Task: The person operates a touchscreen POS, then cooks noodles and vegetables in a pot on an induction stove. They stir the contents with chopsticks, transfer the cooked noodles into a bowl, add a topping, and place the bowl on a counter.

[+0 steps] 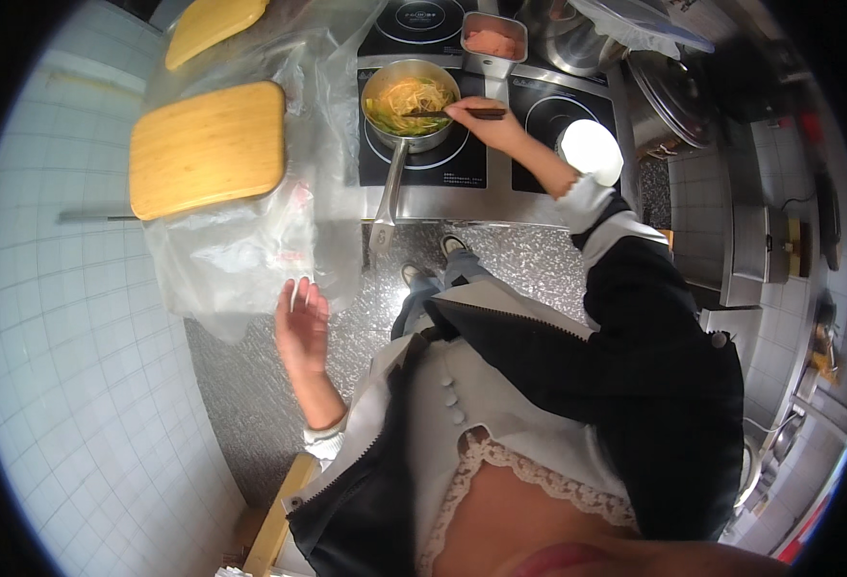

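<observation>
My right hand point(489, 123) is stretched out over a steel saucepan point(411, 106) and grips dark chopsticks point(462, 113) whose tips lie in the noodles and greens inside. The pan sits on the left plate of a black induction hob point(442, 163), its long handle point(387, 197) pointing toward me. My left hand point(303, 327) hangs lower at my left side, fingers loosely spread, holding nothing, just beside the edge of a large clear plastic sheet point(250, 240).
Two bamboo boards point(207, 146) lie under and beside the plastic on the left. A steel tray of pink food point(493, 40), a lidded pot point(577, 38), a large lid point(669, 96) and a white round lid point(591, 149) surround the hob. White wall tiles point(77, 385) at left.
</observation>
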A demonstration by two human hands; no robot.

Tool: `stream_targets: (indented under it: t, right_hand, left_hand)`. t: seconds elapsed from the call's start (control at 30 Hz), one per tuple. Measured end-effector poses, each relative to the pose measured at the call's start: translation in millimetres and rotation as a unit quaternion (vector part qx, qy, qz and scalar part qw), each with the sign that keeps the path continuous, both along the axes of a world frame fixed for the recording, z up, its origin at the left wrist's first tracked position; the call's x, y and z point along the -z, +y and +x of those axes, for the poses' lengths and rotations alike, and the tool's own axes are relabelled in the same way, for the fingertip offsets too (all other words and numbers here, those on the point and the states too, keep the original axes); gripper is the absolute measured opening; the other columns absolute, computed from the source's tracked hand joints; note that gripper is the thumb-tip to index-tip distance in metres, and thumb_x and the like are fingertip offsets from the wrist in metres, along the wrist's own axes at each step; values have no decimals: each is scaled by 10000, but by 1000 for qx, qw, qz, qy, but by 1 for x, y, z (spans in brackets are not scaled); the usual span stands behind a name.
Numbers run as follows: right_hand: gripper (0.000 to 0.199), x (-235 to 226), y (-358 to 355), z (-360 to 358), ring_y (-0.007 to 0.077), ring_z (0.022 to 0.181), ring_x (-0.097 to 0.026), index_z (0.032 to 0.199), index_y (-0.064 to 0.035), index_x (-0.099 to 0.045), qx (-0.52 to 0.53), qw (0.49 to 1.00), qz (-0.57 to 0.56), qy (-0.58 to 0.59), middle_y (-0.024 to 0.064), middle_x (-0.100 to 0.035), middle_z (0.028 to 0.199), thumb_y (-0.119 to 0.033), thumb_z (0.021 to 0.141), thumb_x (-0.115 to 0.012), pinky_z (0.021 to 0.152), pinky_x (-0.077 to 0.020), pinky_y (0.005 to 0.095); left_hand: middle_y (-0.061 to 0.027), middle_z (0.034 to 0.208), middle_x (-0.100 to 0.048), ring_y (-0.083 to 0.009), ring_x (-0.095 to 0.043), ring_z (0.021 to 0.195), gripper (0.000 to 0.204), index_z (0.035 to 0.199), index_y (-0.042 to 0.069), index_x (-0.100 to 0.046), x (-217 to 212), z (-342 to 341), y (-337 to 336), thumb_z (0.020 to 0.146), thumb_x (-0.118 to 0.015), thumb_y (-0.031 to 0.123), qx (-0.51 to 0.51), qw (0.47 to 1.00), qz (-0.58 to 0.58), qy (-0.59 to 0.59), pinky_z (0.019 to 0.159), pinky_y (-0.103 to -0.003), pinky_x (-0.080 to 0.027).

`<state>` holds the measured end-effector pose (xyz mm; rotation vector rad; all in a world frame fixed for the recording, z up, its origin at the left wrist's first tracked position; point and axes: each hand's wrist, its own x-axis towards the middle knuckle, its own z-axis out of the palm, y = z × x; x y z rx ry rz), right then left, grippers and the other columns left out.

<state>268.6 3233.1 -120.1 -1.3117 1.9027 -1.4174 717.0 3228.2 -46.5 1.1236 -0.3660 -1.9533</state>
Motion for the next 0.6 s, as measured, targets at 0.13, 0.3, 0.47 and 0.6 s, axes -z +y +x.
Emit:
stream_targets:
  t: [0.13, 0.3, 0.47, 0.6]
  right_hand:
    - [276, -41, 3, -50, 120, 734, -614, 860, -60, -633, 11, 996, 57, 68, 42, -650, 789, -336, 872, -637, 671, -472, 244]
    - [232, -45, -21, -30, 89, 742, -554, 848, -68, -590, -4, 997, 73, 16, 2, -591, 771, -283, 855, -680, 718, -455, 231]
    - [219, -60, -12, -46, 90, 727, -551, 836, -46, -620, -94, 992, 79, 22, 9, -590, 770, -255, 858, -679, 690, -455, 238]
    - [276, -63, -17, -69, 121, 731, -588, 875, -54, -629, -7, 984, 60, 168, 41, -627, 790, -328, 859, -661, 667, -468, 266]
  left_hand:
    - [-124, 1127, -582, -217, -572, 985, 371, 1244, 23, -494, -1, -8, -2, 936, -526, 227, -38, 999, 18, -20, 843, -340, -488]
    - [-122, 1122, -579, -216, -570, 979, 359, 1246, 16, -486, 2, -32, 5, 942, -501, 207, -55, 997, 46, -7, 846, -338, -487]
    - [-125, 1107, -576, -220, -570, 979, 374, 1251, 8, -477, 0, -44, 7, 937, -496, 209, -68, 997, 33, -32, 851, -344, -486]
    - [-130, 1117, -575, -223, -570, 980, 391, 1260, 5, -465, 2, -50, 9, 934, -501, 218, -94, 994, 46, -41, 853, -347, -485]
